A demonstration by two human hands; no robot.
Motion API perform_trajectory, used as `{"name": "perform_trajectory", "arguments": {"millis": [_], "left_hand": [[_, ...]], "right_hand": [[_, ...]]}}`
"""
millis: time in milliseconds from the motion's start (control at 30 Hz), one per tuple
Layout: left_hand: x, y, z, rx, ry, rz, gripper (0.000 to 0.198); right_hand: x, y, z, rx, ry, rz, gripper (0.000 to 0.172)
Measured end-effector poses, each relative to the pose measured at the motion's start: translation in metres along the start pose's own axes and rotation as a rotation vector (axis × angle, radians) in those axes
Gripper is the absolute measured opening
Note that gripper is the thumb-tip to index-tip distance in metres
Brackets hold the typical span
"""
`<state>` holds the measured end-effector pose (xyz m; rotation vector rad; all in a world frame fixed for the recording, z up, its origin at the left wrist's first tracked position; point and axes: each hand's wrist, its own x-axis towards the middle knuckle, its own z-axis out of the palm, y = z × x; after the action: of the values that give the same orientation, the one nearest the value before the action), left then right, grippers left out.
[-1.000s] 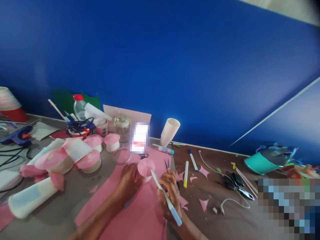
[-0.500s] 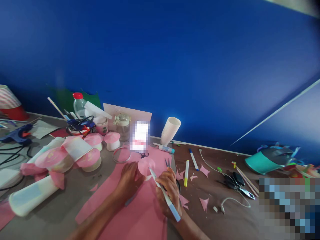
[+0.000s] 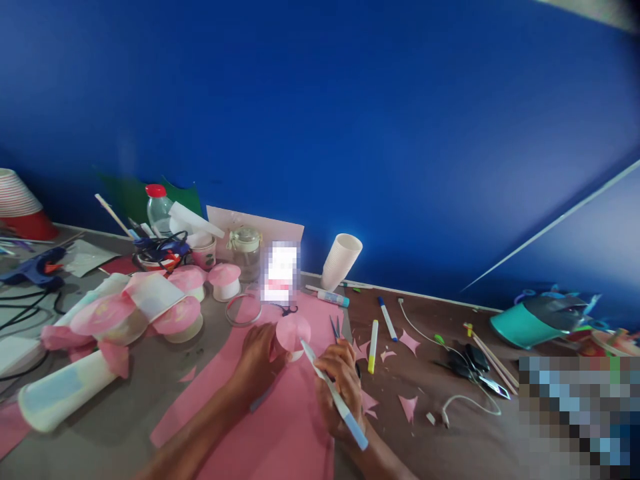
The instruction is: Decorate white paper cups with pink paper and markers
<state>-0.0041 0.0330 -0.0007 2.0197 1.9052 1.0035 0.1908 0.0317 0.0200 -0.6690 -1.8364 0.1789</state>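
Note:
My left hand (image 3: 257, 353) is closed around the side of a small white paper cup (image 3: 295, 357). A round pink paper disc (image 3: 293, 328) covers the cup's top. In my right hand (image 3: 341, 387) is a slim white marker (image 3: 330, 388) with a light blue back end, its tip at the disc's right edge. Whether the tip touches the paper I cannot tell. Both hands are over a large pink paper sheet (image 3: 295, 440). Just beyond my right hand, scissors (image 3: 337, 327) show their blades, with their handles mostly hidden.
Pink-topped cups (image 3: 225, 280) are piled at the left. A bright, blurred-out screen (image 3: 280, 273) stands behind the disc, beside a glass jar (image 3: 245, 253) and stacked white cups (image 3: 341, 260). Markers (image 3: 373, 347), paper scraps (image 3: 408, 408) and a white cable (image 3: 470, 400) lie at the right.
My right hand and the marker have shifted slightly right and down. The disc now faces me a little more evenly, and my left hand has barely moved.

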Motion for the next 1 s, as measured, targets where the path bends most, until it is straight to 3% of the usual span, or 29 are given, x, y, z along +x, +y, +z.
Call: {"name": "perform_trajectory", "arguments": {"millis": [767, 1000], "left_hand": [[-0.0007, 0.0002, -0.0007, -0.075, -0.041, -0.025, 0.029], [0.0006, 0.0029, -0.0035, -0.050, -0.042, -0.013, 0.019]], "right_hand": [[0.0041, -0.0032, 0.0025, -0.023, -0.050, 0.005, 0.020], [0.0071, -0.0046, 0.0004, -0.025, -0.044, -0.002, 0.019]]}}
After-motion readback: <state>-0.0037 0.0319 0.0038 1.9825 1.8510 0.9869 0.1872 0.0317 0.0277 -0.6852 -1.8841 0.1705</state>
